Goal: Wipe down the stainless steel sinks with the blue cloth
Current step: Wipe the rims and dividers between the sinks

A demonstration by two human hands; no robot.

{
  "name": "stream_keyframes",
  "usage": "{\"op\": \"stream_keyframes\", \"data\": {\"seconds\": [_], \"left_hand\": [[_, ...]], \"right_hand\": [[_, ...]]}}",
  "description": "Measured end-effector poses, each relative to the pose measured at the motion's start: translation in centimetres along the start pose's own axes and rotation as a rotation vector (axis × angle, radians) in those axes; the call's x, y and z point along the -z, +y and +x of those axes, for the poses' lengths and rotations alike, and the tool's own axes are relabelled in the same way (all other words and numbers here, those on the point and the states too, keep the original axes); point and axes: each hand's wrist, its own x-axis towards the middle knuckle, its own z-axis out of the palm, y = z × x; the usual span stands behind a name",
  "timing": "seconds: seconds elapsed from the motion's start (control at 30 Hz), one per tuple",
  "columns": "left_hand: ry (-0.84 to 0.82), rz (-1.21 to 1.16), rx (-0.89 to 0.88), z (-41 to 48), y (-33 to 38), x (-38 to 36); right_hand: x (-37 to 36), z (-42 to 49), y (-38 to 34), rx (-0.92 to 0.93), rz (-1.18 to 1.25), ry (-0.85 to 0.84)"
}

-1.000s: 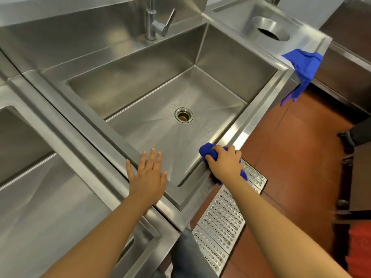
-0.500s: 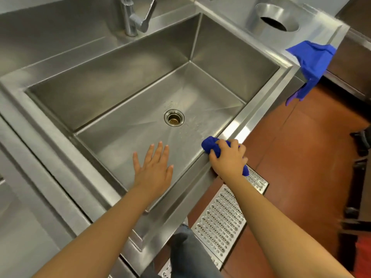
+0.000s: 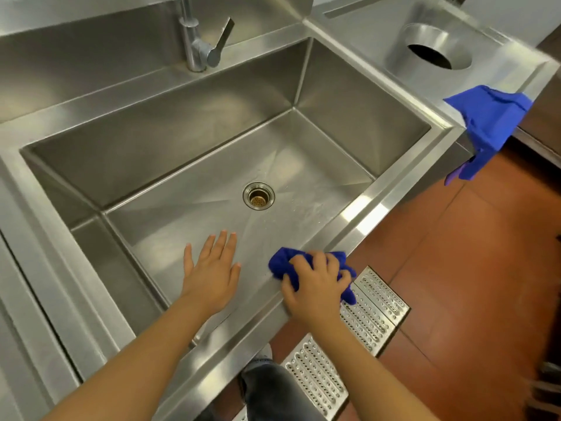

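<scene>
While our right hand bunches the blue cloth against the sink front rim to scrub it, our left hand hovers spread flat, likely for balance.

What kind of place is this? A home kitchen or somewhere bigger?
Probably a commercial kitchen's wash-up area: a deep steel sink, a round waste hole cut into the steel counter beside it, and metal drain grates set in the red tiled floor.

Red-brown floor tiles are seen at right, perforated metal grates set into them; a round opening is cut in the far counter.
</scene>
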Motion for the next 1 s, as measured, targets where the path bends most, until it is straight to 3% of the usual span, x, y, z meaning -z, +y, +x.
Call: {"op": "stream_keyframes", "data": {"seconds": [0.13, 0.27, 0.43, 0.57, 0.77, 1.0], "left_hand": [[0.024, -0.005, -0.013, -0.5, 0.1, -0.8], [-0.005, 0.017, 0.03, -1.3, -0.5, -1.4], [-0.013, 0.009, 0.108, -1.3, 0.2, -0.9], [-0.004, 0.014, 0.036, -0.7, 1.3, -0.3], [0.027, 0.006, -0.024, -0.7, 1.1, 1.0], [0.014, 0.013, -0.045, 0.6, 0.9, 1.2]], "right_hand": [[0.8, 5.8, 3.8, -0.119, -0.009, -0.038], [0.7, 6.2, 3.0, -0.198, -0.038, -0.003], [-0.4, 0.8, 0.8, -0.042, 0.076, 0.069], [0.1, 2.9, 2.7, 0.105, 0.043, 0.049], [2.7, 9.6, 6.8, -0.232, 0.15, -0.112], [0.7, 4.4, 3.2, -0.239, 0.085, 0.024]]}}
